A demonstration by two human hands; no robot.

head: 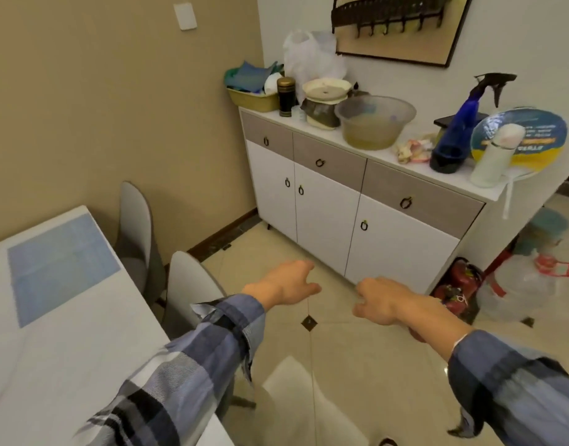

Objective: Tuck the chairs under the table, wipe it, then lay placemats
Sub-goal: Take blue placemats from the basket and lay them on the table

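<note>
Two hands, the left hand [288, 284] and the right hand [384, 300], hang over the beige tiled floor [357, 365] with fingers loosely spread, holding nothing. One light blue rectangular placemat [61, 265] lies near the far right edge of the white surface [51, 365]. Two grey padded chairs [138, 226] stand tucked against that edge. Open floor runs between them and the white sideboard [357, 204]. Print on the round blue-and-yellow fan [534, 136] is too blurred to read.

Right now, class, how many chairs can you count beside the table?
3. The far chair stands near the wall, the middle chair next to it, and the nearest chair below the hands. Others may be out of view.
</note>
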